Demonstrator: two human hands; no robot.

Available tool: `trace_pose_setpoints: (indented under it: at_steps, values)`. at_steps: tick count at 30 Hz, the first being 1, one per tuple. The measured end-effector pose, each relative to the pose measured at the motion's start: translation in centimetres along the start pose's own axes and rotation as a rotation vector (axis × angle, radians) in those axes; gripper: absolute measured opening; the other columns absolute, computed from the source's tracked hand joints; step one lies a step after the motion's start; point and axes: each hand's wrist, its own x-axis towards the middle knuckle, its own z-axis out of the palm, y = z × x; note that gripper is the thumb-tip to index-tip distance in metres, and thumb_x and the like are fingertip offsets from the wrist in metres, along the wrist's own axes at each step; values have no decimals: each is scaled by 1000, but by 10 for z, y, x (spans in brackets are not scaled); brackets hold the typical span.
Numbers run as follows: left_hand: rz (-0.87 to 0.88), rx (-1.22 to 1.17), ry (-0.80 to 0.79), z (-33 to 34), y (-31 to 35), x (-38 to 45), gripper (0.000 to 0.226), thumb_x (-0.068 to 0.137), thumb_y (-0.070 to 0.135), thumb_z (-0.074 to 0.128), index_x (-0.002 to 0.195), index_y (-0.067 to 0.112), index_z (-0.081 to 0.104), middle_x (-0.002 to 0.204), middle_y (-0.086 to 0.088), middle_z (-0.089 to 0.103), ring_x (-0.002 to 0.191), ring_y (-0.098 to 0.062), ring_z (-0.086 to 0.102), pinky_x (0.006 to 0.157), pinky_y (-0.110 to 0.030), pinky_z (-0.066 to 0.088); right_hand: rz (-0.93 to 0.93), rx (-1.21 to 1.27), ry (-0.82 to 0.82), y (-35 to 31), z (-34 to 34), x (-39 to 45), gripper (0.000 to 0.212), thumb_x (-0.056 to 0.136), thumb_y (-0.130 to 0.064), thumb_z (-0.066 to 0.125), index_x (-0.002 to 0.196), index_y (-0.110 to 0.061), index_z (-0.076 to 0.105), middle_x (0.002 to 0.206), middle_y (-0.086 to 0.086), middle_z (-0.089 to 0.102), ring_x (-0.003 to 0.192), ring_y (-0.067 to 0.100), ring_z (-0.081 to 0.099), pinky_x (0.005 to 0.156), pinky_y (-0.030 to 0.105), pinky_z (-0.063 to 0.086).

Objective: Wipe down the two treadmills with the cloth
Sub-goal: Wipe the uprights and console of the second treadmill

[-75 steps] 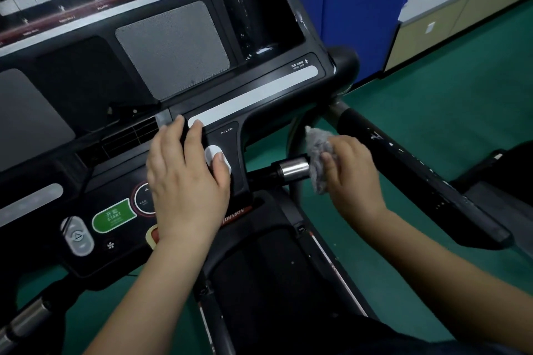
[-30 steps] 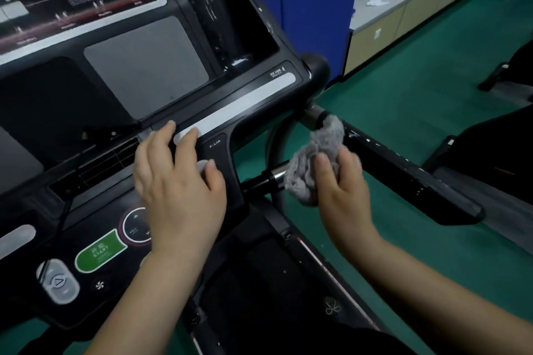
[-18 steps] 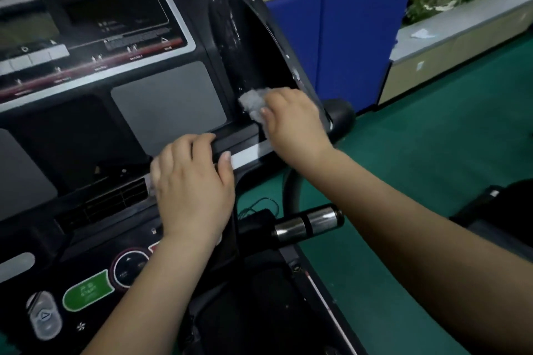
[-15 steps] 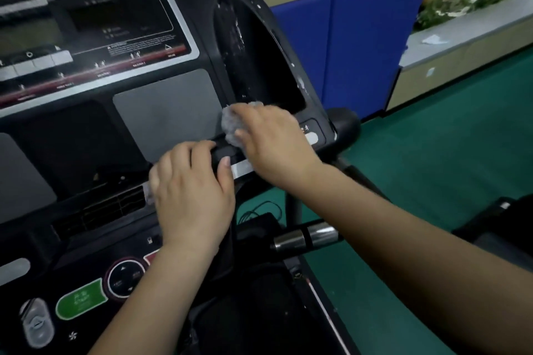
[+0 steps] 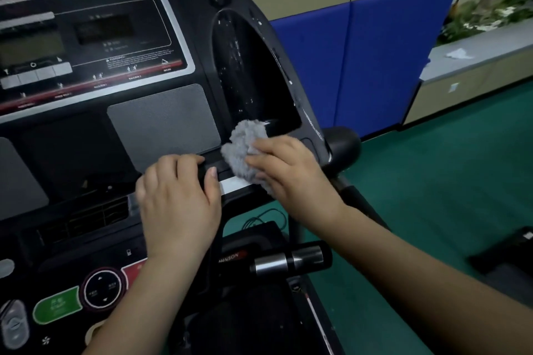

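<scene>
A black treadmill console (image 5: pixel 161 124) fills the left and middle of the head view. My right hand (image 5: pixel 288 170) is shut on a crumpled grey cloth (image 5: pixel 245 147) and presses it against the console's lower right ledge, just below the dark cup-holder recess (image 5: pixel 253 72). My left hand (image 5: pixel 178 202) rests on the console's front bar beside a white strip (image 5: pixel 233 184), fingers curled over the edge and holding nothing loose. The two hands are almost touching. Part of a second machine (image 5: pixel 507 256) shows at the right edge.
A chrome-and-black handlebar grip (image 5: pixel 288 261) sticks out below my right forearm. The green start button (image 5: pixel 57 307) and round dial (image 5: pixel 102 291) sit at lower left. Blue wall padding (image 5: pixel 360 66), a grey counter (image 5: pixel 476 57) with plants and green floor (image 5: pixel 432 181) lie to the right.
My right hand carried the cloth up from the handlebar grip to the console ledge below the cup-holder recess and is rubbing it there. My left hand slid slightly up onto the front bar.
</scene>
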Motion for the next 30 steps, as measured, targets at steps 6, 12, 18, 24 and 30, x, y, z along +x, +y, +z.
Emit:
trace_pose_setpoints:
  at_steps: [6, 12, 18, 24, 30]
  values:
    - [-9, 23, 9, 2, 1, 0, 32, 91, 37, 46, 108, 13, 60, 103, -10, 56, 101, -34, 49, 95, -49, 34, 538, 132, 457, 27, -39, -28, 22, 97, -14, 48, 115, -8, 60, 113, -8, 53, 108, -2, 47, 97, 24, 43]
    - [-7, 28, 20, 3, 1, -1, 33, 91, 36, 46, 108, 12, 60, 102, -11, 56, 101, -34, 48, 95, -51, 34, 635, 63, 114, 39, -25, -17, 46, 98, -29, 47, 142, -17, 43, 138, 0, 48, 128, 18, 35, 109, 30, 29]
    - [-10, 46, 36, 4, 2, -1, 32, 90, 36, 46, 106, 12, 60, 101, -10, 56, 99, -33, 48, 93, -48, 34, 575, 104, -56, 78, -34, 42, 46, 99, -32, 45, 141, -12, 44, 116, 10, 62, 112, 27, 54, 98, 41, 42]
    - [-11, 65, 31, 5, 5, 1, 30, 89, 35, 46, 103, 12, 60, 98, -9, 55, 95, -32, 49, 91, -46, 34, 543, -50, -2, 47, -25, 13, 60, 96, -36, 48, 149, -17, 28, 142, 2, 43, 124, 26, 39, 104, 34, 33]
    - [-15, 62, 25, 5, 5, 3, 31, 89, 38, 43, 103, 15, 60, 98, -5, 55, 96, -29, 50, 93, -42, 33, 555, 73, -41, 79, -14, 99, 72, 95, -43, 51, 151, -12, 20, 136, 14, 41, 121, 29, 45, 103, 43, 41]
